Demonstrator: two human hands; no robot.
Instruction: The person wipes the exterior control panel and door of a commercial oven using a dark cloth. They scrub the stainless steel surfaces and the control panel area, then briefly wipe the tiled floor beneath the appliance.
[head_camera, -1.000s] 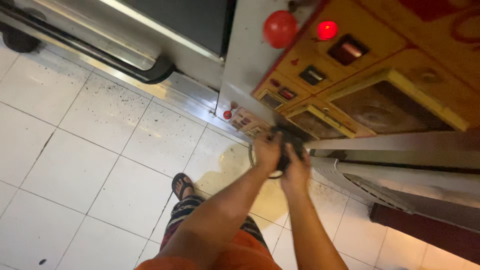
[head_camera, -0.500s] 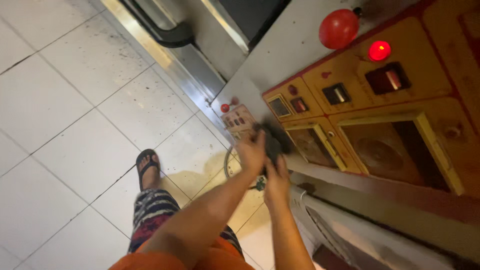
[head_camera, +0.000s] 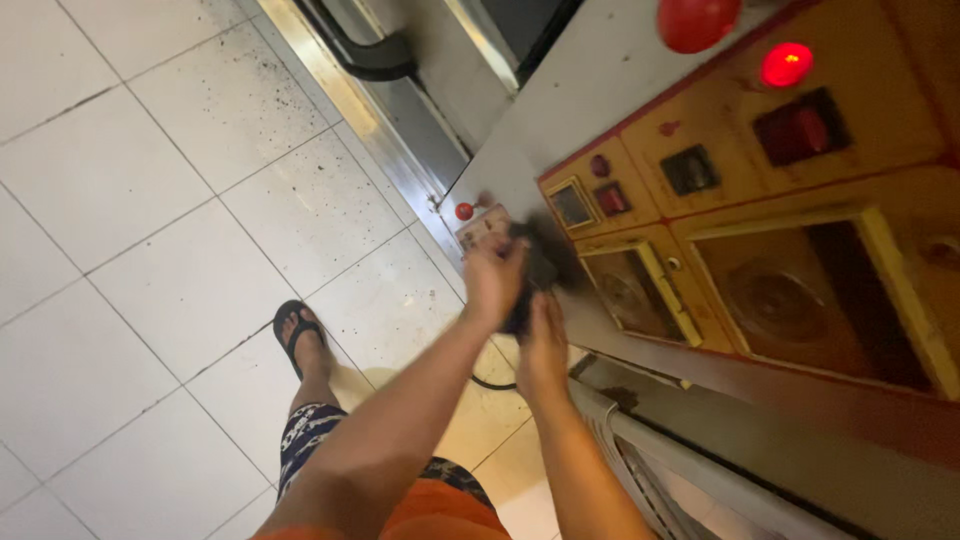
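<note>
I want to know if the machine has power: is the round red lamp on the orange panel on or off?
On. The round red lamp glows brightly against the orange panel.

A workshop or plant floor: orange control panel (head_camera: 760, 200), grimy white tiles (head_camera: 150, 200).
</note>
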